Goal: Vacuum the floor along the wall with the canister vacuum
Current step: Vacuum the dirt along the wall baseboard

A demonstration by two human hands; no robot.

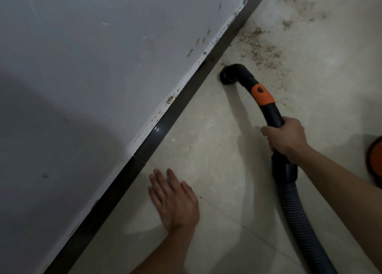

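Note:
My right hand (286, 138) grips the black curved vacuum handle (271, 112), which carries an orange collar (262, 94). Its round black nozzle (227, 77) rests on the beige tiled floor (206, 129), close to the dark baseboard (177, 106) under the grey wall (93, 56). A ribbed black hose (297, 216) runs back from the handle toward the lower right. My left hand (173, 199) lies flat on the floor with its fingers spread, next to the baseboard. Brown dust and debris (260, 50) cover the floor just beyond the nozzle.
An orange and black part of the canister vacuum (375, 160) shows at the right edge. More debris (297, 3) spreads along the floor toward the top right. The wall's lower edge is chipped and stained (171, 99).

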